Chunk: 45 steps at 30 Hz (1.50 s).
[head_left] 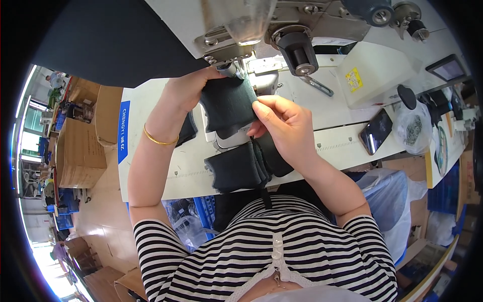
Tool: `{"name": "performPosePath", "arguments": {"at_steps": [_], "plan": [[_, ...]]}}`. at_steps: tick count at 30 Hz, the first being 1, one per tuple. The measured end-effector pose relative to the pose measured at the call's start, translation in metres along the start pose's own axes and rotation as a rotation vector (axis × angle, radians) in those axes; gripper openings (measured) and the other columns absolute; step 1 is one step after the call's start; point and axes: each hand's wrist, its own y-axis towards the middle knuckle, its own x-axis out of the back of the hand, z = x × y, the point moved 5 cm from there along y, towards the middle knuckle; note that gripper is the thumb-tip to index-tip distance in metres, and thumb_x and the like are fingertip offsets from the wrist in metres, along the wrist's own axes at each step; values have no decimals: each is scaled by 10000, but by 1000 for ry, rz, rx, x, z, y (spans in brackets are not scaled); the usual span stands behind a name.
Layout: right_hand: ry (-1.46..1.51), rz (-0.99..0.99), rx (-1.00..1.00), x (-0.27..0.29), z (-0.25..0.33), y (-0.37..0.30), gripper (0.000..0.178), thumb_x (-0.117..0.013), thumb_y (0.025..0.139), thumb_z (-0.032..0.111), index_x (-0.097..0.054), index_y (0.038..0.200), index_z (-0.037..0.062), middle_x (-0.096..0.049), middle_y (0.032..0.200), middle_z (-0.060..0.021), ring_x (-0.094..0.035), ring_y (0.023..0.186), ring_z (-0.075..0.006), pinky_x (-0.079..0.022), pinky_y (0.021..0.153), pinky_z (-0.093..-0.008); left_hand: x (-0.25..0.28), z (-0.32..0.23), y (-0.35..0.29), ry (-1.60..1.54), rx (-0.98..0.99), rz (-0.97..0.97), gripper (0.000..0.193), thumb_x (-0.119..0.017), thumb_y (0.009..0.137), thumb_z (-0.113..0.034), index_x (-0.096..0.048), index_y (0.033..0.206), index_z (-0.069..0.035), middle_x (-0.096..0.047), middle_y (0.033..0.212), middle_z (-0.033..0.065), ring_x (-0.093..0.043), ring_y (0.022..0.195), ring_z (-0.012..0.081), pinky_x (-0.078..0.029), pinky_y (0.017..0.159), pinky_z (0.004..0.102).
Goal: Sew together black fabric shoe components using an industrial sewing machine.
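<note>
A dark green-black fabric piece (pixel 227 106) lies under the needle area of a sewing machine (pixel 236 56). My right hand (pixel 284 121) pinches its right edge between thumb and fingers. At the fabric's upper left edge is my left hand (pixel 188 89), reaching in beside the presser foot. Most of its fingers are hidden behind the machine parts and the cloth, so their grip does not show. Just below, nearer my body, a stack of similar dark fabric pieces (pixel 236 168) rests at the table's front edge. Another dark piece (pixel 187 130) lies beside my left forearm.
The white sewing table (pixel 151 173) carries a phone (pixel 376 131), a clear plastic bag (pixel 413 128) and a pale machine housing (pixel 375 74) on the right. A large dark panel (pixel 115 45) fills the upper left. Cardboard boxes (pixel 83 153) stand on the floor at left.
</note>
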Motion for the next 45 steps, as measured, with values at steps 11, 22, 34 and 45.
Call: {"name": "performPosePath", "arguments": {"at_steps": [11, 22, 34, 45], "plan": [[32, 2, 47, -6, 0, 12, 212, -598, 989, 98, -666, 1095, -73, -695, 801, -80, -697, 705, -134, -559, 645, -251, -19, -19, -28, 356, -383, -48, 208, -713, 838, -30, -689, 1042, -2, -698, 983, 74, -654, 901, 193, -519, 821, 307], [-211, -39, 288, 5, -2, -5, 214, -608, 958, 125, -653, 1111, -19, -727, 845, -121, -713, 754, -162, -551, 706, -282, -57, -13, -101, 861, -1031, -185, 458, -804, 647, -27, -632, 1072, -42, -602, 1054, 117, -564, 973, 293, -445, 845, 381], [-239, 40, 195, 7, 6, 0, 158, -589, 961, 127, -665, 957, -11, -712, 763, -79, -680, 680, -113, -525, 621, -252, -78, -17, -122, 1112, -1452, -206, 275, -752, 641, 63, -732, 912, 18, -653, 867, 90, -625, 776, 249, -495, 741, 394], [-78, 60, 119, 5, 6, 2, 202, -567, 968, 142, -666, 914, -26, -707, 763, -62, -686, 715, -99, -527, 637, -230, -78, -13, -125, 1239, -1558, -194, 256, -711, 657, 52, -744, 909, 21, -665, 885, 76, -644, 795, 234, -527, 754, 385]]}}
